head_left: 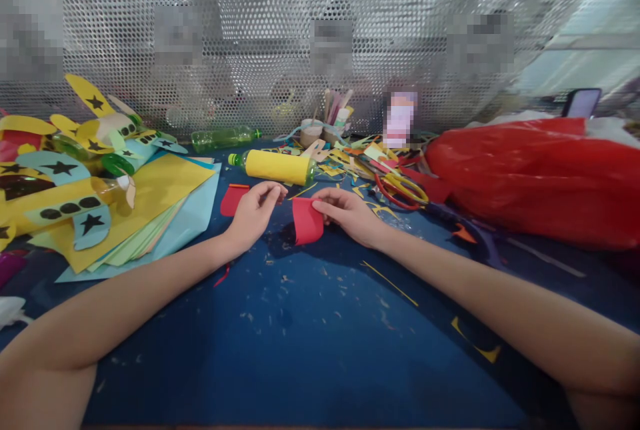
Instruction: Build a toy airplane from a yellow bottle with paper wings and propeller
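My right hand [347,213] pinches the top edge of a red paper piece [307,222] with a rounded lower corner, holding it over the blue table. To its left, my left hand [260,211] is closed, thumb against fingertips; whatever is between them is too small to make out. Another red paper piece [233,201] lies on the table just left of that hand, partly hidden by it. Behind both hands rests a green plastic bottle wrapped in yellow paper [277,167], lying on its side.
Bottle airplanes [65,207] and stacked coloured paper [165,183] occupy the left. Scissors [403,190], paper scraps [345,163], cups of sticks [333,127] and a bare green bottle [225,139] lie toward the back. A red plastic bag [525,177] fills the right.
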`<state>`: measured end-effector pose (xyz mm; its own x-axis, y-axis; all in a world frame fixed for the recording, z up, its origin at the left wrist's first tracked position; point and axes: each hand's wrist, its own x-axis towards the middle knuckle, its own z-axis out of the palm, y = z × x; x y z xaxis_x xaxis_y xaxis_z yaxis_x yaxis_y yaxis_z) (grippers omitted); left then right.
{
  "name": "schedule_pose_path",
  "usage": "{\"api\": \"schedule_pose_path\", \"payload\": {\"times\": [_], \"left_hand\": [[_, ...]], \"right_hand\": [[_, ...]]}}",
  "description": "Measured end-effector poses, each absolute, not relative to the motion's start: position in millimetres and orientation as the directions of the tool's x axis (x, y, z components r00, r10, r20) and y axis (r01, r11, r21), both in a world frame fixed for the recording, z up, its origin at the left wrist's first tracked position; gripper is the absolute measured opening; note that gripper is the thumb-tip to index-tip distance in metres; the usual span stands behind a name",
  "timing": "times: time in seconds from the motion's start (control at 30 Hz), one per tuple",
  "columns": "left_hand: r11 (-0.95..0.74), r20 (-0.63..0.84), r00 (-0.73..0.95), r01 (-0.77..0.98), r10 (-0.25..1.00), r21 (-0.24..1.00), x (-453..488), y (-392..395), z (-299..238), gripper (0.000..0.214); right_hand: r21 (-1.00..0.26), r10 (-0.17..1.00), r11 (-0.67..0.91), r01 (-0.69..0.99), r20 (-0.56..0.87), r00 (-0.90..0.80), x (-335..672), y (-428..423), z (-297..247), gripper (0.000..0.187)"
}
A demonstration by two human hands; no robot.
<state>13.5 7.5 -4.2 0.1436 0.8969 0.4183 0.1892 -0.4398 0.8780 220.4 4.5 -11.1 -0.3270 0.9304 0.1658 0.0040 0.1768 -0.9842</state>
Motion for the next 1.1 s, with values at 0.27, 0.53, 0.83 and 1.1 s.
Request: {"api": "schedule_pose_path", "payload": {"times": [0.27,0.53,0.83,1.1], "left_hand": [[-0.477,0.43,0.262,0.147,0.864,0.867,11,6,-5,0.023],[-0.475,0.437,0.207,0.202,0.875,0.856,12,7,-5,0.014],[-0.457,0.461,-0.049,0.079,0.886,0.886,10,13,-9,0.012],[-0.351,0.336,-0.2,-0.047,0.92,0.935,8,21,-13,0.012]], "right_hand": [[-0.985,0.932,0.172,0.016,0.158,-0.328,221,4,-11,0.027],[-0.986,0.932,0.164,-0.001,0.156,-0.327,221,5,-11,0.027],[-0.985,0.937,0.167,0.038,0.147,-0.318,221,3,-10,0.028],[-0.982,0.97,0.06,-0.178,0.099,-0.221,219,5,-6,0.026]]}}
